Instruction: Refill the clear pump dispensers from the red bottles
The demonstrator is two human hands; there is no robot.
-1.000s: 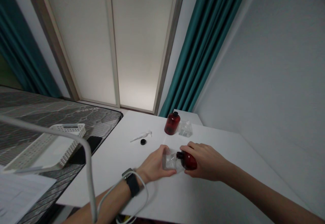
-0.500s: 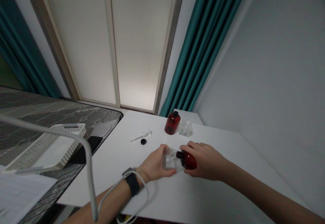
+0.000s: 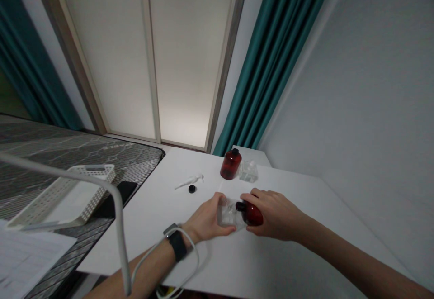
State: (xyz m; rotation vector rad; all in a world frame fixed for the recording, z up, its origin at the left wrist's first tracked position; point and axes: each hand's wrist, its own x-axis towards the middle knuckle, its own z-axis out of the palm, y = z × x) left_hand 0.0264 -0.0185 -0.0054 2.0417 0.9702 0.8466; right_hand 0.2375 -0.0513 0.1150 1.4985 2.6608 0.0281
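Tipping a red bottle onto its side, the right hand was wrapped round its body, the black neck pointing at a clear container. The left hand pinched that container between thumb and fingers above the counter; whether it rested there could not be told. Beyond, a second red bottle stood upright beside another clear container, with a black cap near a white pump.

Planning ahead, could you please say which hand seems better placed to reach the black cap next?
Probably the left hand: it is nearer the black cap, though it holds the clear container.
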